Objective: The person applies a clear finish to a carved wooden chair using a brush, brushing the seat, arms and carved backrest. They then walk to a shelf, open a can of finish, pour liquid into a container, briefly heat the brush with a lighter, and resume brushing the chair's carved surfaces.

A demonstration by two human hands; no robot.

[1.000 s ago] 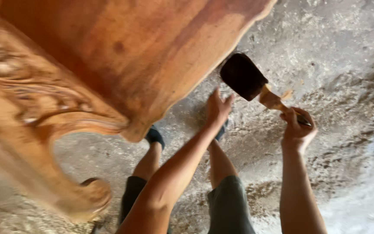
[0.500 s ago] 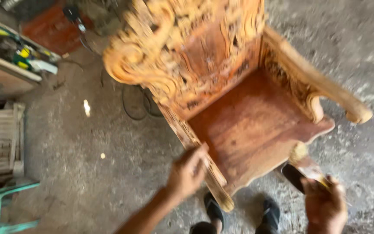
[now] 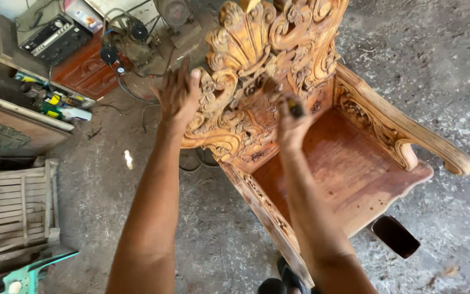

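A carved wooden chair stands on the grey concrete floor, filling the middle and right of the view; its tall back, thick with scrolls and shell shapes, rises at the far side, and its flat reddish seat spreads toward you; a curved armrest runs along the right. Your left hand is open, fingers spread, its palm against the left edge of the carved back; your right hand is clenched around a slim tool with a dark handle, its working end blurred against the carving in the middle of the back, so its kind cannot be told. A dark, square-ended object lies on the floor just beside the seat's near right corner. Your dark shoes show at the near edge, below the chair's front rail. To the far left, machinery with cables stands beside a reddish carved panel; a slatted wooden crate sits at the near left.
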